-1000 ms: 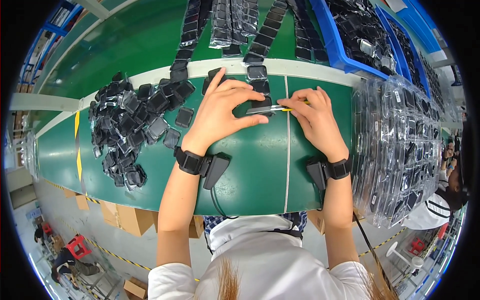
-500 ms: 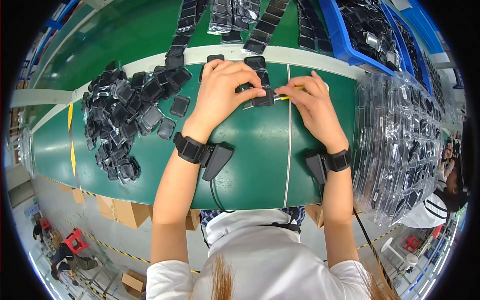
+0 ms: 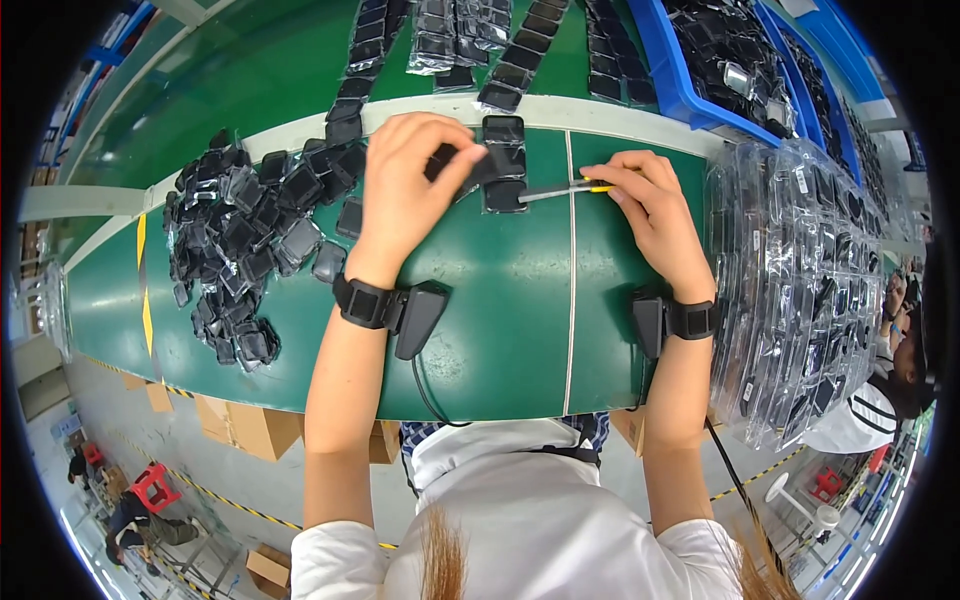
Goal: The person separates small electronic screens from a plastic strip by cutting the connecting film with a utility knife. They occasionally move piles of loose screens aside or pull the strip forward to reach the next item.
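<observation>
holding a small black square part [image 3: 497, 172] down on the green worktop [image 3: 500, 330], the left hand [image 3: 405, 190] is curled over it, fingers closed onto the part's left edge and top. the right hand [image 3: 650, 205] is closed in a pinch round a slim tool with a metal tip and a yellow handle [image 3: 565, 189]; the tip points left and meets the right edge of the part. the part lies between the two hands, at the far side of the worktop, just under a white strip [image 3: 620, 120] that borders it.

handling, as a judgement: the part looks light, flat and rigid, with a smooth face that could slip under a sideways push from the tool. it is best held by its edges, pressed flat, with fingers kept off the side where the tip works. whether the face is fragile cannot be told.

to the left of the left hand lies a loose heap of like black parts [image 3: 245, 240]. beyond the hands, rows of the same parts [image 3: 520, 60] run away over the green surface. beyond and to the right of the right hand stands a blue bin [image 3: 672, 72] of parts. right of the right hand lie clear bagged sheets [image 3: 800, 270] of parts. each wrist carries a black band with a small unit [image 3: 420, 315].
</observation>
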`<control>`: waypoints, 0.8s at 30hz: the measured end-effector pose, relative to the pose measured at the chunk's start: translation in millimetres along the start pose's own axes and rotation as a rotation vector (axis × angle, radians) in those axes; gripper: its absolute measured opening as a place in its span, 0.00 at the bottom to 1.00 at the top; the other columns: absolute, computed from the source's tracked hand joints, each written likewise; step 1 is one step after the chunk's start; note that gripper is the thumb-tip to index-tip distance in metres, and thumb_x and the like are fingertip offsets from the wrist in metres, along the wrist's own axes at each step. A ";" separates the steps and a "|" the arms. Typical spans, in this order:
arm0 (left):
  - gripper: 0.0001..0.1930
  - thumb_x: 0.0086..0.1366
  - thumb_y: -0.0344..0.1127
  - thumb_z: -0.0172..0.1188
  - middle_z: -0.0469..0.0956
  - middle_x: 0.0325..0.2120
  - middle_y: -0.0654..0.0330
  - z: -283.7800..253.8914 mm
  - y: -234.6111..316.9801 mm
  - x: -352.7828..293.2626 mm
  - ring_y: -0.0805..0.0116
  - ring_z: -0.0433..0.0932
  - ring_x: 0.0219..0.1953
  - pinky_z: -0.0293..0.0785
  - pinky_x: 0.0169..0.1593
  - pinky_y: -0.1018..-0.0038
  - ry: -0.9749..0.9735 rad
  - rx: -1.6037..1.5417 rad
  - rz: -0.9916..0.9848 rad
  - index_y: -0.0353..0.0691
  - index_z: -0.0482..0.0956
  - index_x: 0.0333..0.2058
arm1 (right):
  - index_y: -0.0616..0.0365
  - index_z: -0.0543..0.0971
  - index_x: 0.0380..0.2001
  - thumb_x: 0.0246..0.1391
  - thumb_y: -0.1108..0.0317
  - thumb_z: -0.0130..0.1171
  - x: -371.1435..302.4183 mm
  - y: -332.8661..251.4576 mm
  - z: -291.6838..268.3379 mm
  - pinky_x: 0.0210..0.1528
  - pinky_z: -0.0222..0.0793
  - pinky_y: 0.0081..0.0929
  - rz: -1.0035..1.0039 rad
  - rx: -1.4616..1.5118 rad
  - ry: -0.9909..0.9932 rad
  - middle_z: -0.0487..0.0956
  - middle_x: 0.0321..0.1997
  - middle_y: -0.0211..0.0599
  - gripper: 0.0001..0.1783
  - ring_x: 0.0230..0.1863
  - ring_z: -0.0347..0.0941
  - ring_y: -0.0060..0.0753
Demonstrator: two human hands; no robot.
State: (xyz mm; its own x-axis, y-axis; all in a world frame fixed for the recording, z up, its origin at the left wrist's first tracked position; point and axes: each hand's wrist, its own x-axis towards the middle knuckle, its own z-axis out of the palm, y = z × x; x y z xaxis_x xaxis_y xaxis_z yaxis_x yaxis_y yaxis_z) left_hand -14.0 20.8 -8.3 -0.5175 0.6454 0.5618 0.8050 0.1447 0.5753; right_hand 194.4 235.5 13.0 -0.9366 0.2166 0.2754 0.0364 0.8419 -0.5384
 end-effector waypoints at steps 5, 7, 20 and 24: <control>0.27 0.56 0.38 0.75 0.82 0.53 0.58 -10.8 0.7 -2.0 0.55 0.76 0.60 0.62 0.70 0.55 -0.089 -0.009 0.045 0.46 0.81 0.56 | 0.52 0.84 0.53 0.58 0.82 0.60 0.3 -4.0 3.5 0.59 0.67 0.33 0.067 -0.025 0.084 0.76 0.48 0.37 0.21 0.52 0.70 0.42; 0.30 0.55 0.40 0.76 0.82 0.55 0.59 -13.0 18.1 0.3 0.55 0.75 0.61 0.58 0.73 0.53 -0.187 0.034 0.090 0.47 0.80 0.58 | 0.52 0.84 0.53 0.58 0.81 0.60 1.3 -6.3 5.2 0.59 0.67 0.34 0.064 -0.040 0.084 0.76 0.48 0.37 0.21 0.52 0.70 0.41; 0.09 0.61 0.42 0.73 0.85 0.38 0.67 2.7 7.7 -4.8 0.65 0.79 0.52 0.59 0.73 0.55 -0.290 -0.100 0.009 0.47 0.89 0.36 | 0.47 0.87 0.51 0.55 0.77 0.65 5.0 -22.0 21.2 0.62 0.63 0.39 -0.086 -0.035 -0.010 0.77 0.49 0.30 0.21 0.53 0.71 0.39; 0.08 0.58 0.42 0.74 0.84 0.37 0.69 6.9 7.1 -5.5 0.63 0.80 0.49 0.62 0.70 0.57 -0.213 -0.062 0.064 0.48 0.88 0.34 | 0.45 0.87 0.51 0.55 0.77 0.65 5.6 -20.6 25.4 0.67 0.61 0.41 -0.088 -0.038 -0.027 0.78 0.48 0.29 0.21 0.55 0.72 0.39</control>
State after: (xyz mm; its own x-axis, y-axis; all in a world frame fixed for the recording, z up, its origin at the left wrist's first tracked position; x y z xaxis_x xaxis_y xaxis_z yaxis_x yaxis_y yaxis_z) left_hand -3.4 23.4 -11.4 -0.3880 0.7963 0.4641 0.8116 0.0566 0.5814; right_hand 179.6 206.8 5.5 -0.9458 0.1283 0.2985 -0.0334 0.8755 -0.4821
